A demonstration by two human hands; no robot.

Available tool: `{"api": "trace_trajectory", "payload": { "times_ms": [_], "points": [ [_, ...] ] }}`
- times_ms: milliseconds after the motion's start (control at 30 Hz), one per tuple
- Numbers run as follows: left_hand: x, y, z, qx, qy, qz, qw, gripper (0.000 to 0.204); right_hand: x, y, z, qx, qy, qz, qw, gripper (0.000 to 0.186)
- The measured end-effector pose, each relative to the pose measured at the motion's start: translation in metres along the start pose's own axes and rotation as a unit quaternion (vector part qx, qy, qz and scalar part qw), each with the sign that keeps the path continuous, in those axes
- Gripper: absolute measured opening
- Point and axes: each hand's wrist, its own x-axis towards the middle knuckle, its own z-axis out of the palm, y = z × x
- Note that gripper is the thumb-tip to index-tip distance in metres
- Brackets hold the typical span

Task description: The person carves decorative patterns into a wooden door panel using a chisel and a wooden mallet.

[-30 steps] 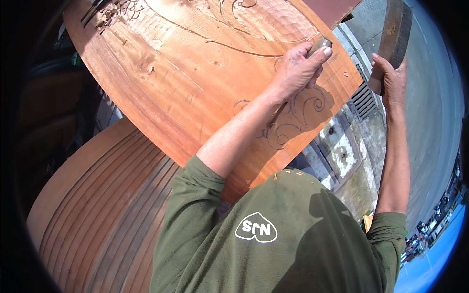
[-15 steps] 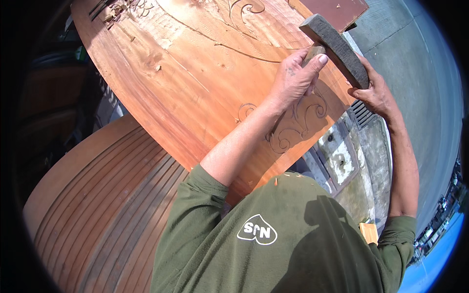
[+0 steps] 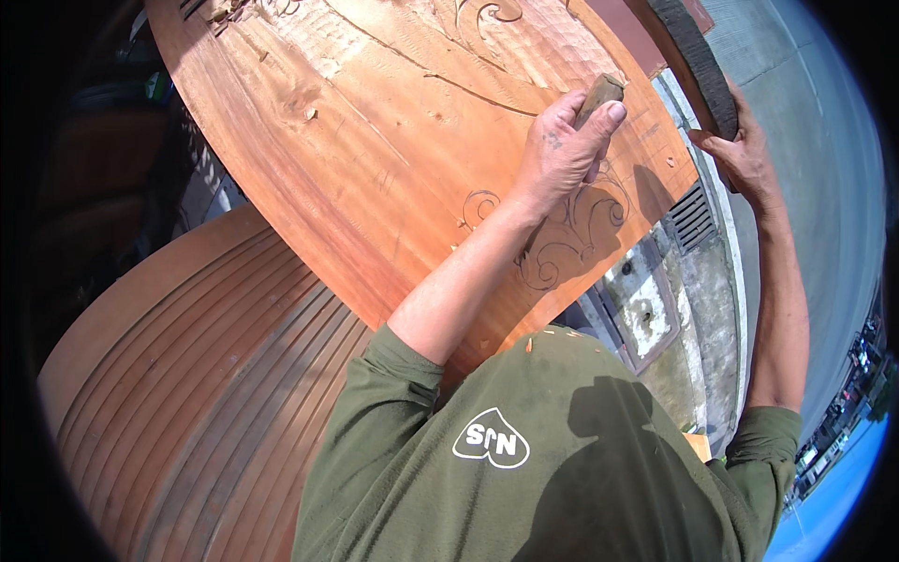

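Note:
My left hand (image 3: 562, 145) is closed around a carving chisel (image 3: 601, 96), with its worn wooden handle end sticking out above the thumb. The blade is hidden under the fist. Beneath it lies a reddish-brown wooden board (image 3: 421, 201) with pencilled scrolls (image 3: 567, 234) beside my wrist and partly carved scrolls at its far end. Out past the board's right edge, my right hand (image 3: 746, 155) grips a long, dark wooden mallet (image 3: 698, 66) by its near end. The mallet is raised, apart from the chisel handle, and its far end runs out of view.
Wood shavings (image 3: 309, 114) lie on the board, more toward the far left, where dark tools (image 3: 190, 9) are cut off by the frame. A slatted wooden piece (image 3: 187, 375) stands at the lower left. A floor grate (image 3: 691, 217) and concrete ground (image 3: 805, 159) are at the right.
The mallet has moved up and to the right, away from the chisel's handle end, with my right hand. My left hand keeps its hold in nearly the same place.

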Motion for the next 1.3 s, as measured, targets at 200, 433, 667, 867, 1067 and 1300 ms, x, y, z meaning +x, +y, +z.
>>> {"api": "trace_trajectory", "payload": {
  "times_ms": [200, 433, 667, 867, 1067, 1300],
  "points": [
    [0.0, -0.002, -0.005, -0.011, 0.022, -0.004, 1.0, 0.039, -0.008, -0.036, 0.04, -0.16, -0.04, -0.041, 0.985, 0.089],
    [0.0, -0.005, -0.009, -0.009, 0.036, 0.018, 0.999, 0.04, 0.028, -0.039, 0.018, 0.024, 0.056, 0.036, 0.997, 0.092],
    [-0.004, -0.004, -0.018, -0.009, 0.068, 0.032, 0.997, 0.04, 0.03, -0.056, 0.034, -0.231, -0.147, -0.08, 0.959, 0.099],
    [-0.003, -0.006, -0.017, 0.006, 0.078, 0.026, 0.997, 0.038, 0.043, -0.056, 0.048, -0.048, 0.031, 0.004, 0.998, 0.091],
    [-0.004, -0.011, -0.022, -0.023, 0.096, 0.031, 0.995, 0.035, 0.056, -0.057, 0.033, -0.206, -0.154, -0.109, 0.96, 0.093],
    [-0.015, -0.002, -0.026, -0.021, 0.11, 0.061, 0.992, 0.034, 0.05, -0.085, 0.063, -0.193, -0.126, -0.06, 0.971, 0.088]
  ]
}}
